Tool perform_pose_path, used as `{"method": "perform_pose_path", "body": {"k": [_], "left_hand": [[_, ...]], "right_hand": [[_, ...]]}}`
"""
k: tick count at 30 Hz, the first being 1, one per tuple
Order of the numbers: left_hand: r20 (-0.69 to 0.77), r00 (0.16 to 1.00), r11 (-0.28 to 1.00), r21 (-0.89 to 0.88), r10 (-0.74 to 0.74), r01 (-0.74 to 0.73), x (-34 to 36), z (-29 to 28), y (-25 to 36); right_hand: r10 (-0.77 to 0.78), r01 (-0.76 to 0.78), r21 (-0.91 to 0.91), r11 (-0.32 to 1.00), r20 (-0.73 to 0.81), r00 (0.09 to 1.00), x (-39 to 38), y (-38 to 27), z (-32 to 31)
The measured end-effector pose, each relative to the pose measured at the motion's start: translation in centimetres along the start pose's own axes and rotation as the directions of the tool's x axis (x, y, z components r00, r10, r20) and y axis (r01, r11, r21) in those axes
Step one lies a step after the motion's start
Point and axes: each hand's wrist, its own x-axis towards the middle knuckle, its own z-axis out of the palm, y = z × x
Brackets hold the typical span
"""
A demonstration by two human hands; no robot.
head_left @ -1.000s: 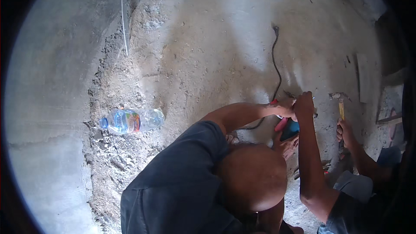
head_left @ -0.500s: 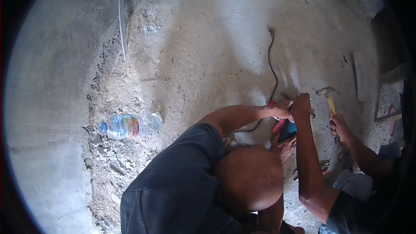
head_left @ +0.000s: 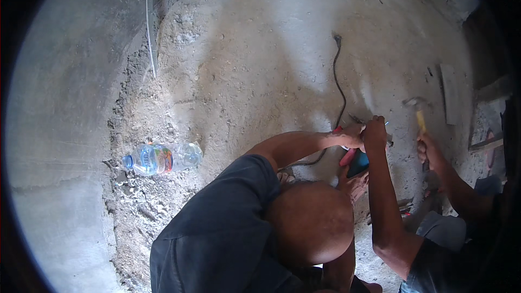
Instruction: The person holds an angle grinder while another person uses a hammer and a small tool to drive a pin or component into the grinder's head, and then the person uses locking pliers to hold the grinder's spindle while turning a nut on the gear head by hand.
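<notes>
My right hand (head_left: 427, 147) grips the yellow handle of a claw hammer (head_left: 421, 120), whose head is smeared by motion. Further left, my left hand (head_left: 375, 130) is closed, its fingers pinched together; a small pale tip shows beside them, but what they hold is hidden. A co-worker's hand (head_left: 353, 137) meets my left hand there. Just below, the co-worker's other hand (head_left: 355, 185) supports a red, teal and black object (head_left: 358, 164), partly covered by hands and arms, so its kind is unclear.
The co-worker's bald head (head_left: 310, 222) and dark shirt (head_left: 217, 233) fill the lower middle. A black cord (head_left: 340, 87) with a plug crosses the rough floor. A clear plastic bottle (head_left: 163, 158) lies left. A pale board (head_left: 449, 93) lies right; a thin metal strip (head_left: 150, 27) is at upper left.
My right hand and the hammer have moved slightly up and to the right. My left hand and the co-worker's hands stay nearly in place.
</notes>
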Motion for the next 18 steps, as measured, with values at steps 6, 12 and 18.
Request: {"method": "perform_pose_path", "body": {"k": [6,12,18], "left_hand": [[-0.008,1.0,0.986,-0.166,-0.019,0.017,-0.3,0.1,0.0],[0.043,0.998,0.999,0.012,0.053,-0.053,-1.2,-1.1,2.0],[0.057,0.987,0.979,0.148,-0.148,0.138,-1.9,-2.0,3.7]], "right_hand": [[-0.012,0.012,-0.019,1.0,-0.031,0.999,-0.2,-0.3,-0.4],[-0.014,0.013,-0.027,1.0,-0.031,0.999,-0.1,-0.6,-0.7],[-0.012,0.011,-0.042,0.999,-0.037,0.999,0.0,-0.7,-1.0]]}}
